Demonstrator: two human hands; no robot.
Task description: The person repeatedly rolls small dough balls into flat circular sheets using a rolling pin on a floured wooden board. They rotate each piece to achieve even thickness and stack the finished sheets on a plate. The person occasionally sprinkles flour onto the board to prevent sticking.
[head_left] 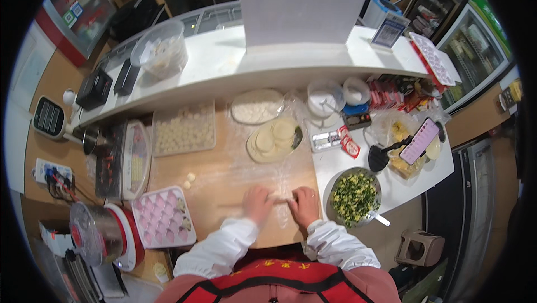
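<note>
My left hand point(258, 204), smeared by motion, lies over a thin rolling pin point(228, 206) on the floured wooden board point(224, 174). Beside it my right hand point(305, 206) has its fingers closed at a small pale piece of dough point(276, 195), which the hands partly hide. Farther up the board, round dough wrappers point(265, 141) overlap in a stack. Two small dough balls point(190, 178) sit to the left. A metal bowl of chopped green and yellow filling point(356, 198) with a white-handled spoon point(380, 218) stands right of my right hand.
A clear tray of dough pieces point(184, 129) and an oval floured dish point(257, 106) occupy the board's far side. At left are a pink moulded tray point(163, 217) and a red-based mixer point(126, 236). A phone on a stand point(419, 141) is at right; a white shelf point(212, 57) runs behind.
</note>
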